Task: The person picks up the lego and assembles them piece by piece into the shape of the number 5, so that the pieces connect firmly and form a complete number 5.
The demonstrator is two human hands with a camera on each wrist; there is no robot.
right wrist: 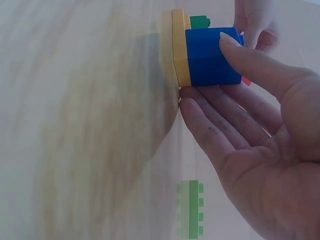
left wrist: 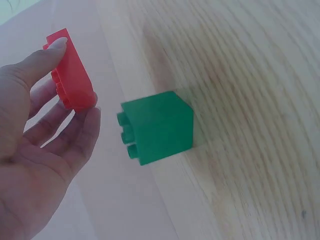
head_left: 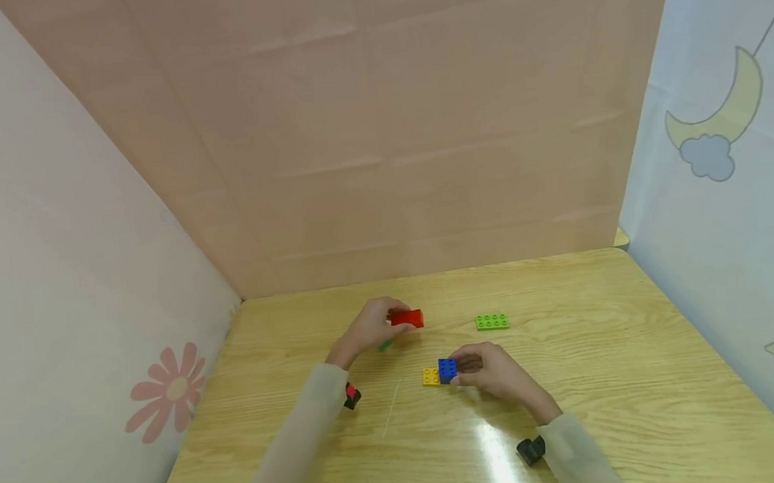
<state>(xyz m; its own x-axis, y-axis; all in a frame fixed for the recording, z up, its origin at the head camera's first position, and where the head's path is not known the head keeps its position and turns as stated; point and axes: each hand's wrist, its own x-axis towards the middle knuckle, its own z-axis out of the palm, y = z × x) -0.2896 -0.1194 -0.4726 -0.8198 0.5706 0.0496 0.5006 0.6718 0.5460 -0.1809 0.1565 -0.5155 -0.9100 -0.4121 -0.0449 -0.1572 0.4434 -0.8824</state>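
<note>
My left hand (head_left: 370, 324) pinches a red toy brick (left wrist: 75, 75) between thumb and fingers; in the head view it is over the back middle of the table. Close to that hand, a dark green brick (left wrist: 160, 127) stands on the table, mostly covered by the hand in the head view. With thumb and fingers my right hand (head_left: 497, 371) grips a blue brick (right wrist: 212, 57). This brick sits on one end of a flat yellow brick (right wrist: 181, 50) lying on the table, whose other end shows bare studs.
A flat lime-green brick (head_left: 493, 322) lies studs up on the wooden table (head_left: 630, 360), beyond the right hand. A pinkish-brown panel (head_left: 387, 125) rises along the back edge, and pale decorated walls flank the table. Small black devices (head_left: 531, 450) are at both wrists.
</note>
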